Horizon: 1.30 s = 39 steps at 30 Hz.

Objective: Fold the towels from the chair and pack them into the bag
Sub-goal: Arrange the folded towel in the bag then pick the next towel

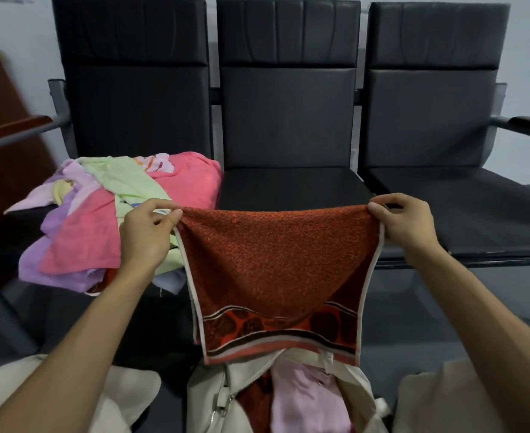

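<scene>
Only one wide-angle camera is working, worn on the person's head. It is looking forward and down, close above the left hand (pixel 146 235) and right hand (pixel 404 223) holding up a rust-red terry towel (pixel 276 260), and facing three black padded chairs (pixel 288 120).

- A pale grey-white painted wall (pixel 13 26) runs behind everything, plain and evenly lit.
- A row of three joined black padded seats with tall leather-look backrests (pixel 288 120) stands against that wall. Each backrest has a creased upper panel and a smoother lower one.
- A grey metal armrest topped with reddish-brown wood (pixel 22 123) ends the row on the left. A grey metal armrest with a black pad (pixel 529 125) ends it on the right.
- A dark reddish-brown wooden panel (pixel 4 157) stands at the far left, by the wall.
- A dark grey smooth floor (pixel 420 323) lies beneath the seats, partly in shadow.
- The light is soft and rather dim.
</scene>
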Motion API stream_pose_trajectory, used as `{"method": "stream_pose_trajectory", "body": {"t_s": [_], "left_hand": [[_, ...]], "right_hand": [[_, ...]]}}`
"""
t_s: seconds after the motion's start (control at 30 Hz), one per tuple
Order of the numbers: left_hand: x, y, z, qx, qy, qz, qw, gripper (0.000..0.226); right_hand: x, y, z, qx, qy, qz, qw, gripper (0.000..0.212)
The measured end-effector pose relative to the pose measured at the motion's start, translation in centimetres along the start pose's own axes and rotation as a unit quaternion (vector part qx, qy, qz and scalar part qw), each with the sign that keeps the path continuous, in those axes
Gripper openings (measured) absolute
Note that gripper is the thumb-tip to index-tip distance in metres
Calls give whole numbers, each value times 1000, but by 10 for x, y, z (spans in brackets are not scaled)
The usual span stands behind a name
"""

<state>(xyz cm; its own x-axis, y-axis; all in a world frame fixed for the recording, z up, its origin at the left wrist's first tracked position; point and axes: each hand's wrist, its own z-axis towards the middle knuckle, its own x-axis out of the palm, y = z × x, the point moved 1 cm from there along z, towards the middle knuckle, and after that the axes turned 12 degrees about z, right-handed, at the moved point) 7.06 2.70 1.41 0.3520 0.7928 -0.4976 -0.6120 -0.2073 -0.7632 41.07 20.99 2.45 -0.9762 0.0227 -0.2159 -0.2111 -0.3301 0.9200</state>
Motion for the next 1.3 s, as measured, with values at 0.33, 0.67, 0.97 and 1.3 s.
{"method": "stream_pose_trajectory", "body": {"t_s": [0.33,0.67,0.97,1.3], "left_hand": [[-1,-1,3,-72,87,-127,985,22],[2,-7,-1,112,-29,169,979,19],[1,-11,1,110,-21,184,977,12],[10,-47,23,102,11,244,964,21]], "right_hand": [[-5,4,-1,38,18,85,995,29],[-3,9,-8,-52,-31,-106,993,18],[-2,5,-10,-26,-31,-124,991,12],[-6,27,17,-9,-53,-136,989,30]]}}
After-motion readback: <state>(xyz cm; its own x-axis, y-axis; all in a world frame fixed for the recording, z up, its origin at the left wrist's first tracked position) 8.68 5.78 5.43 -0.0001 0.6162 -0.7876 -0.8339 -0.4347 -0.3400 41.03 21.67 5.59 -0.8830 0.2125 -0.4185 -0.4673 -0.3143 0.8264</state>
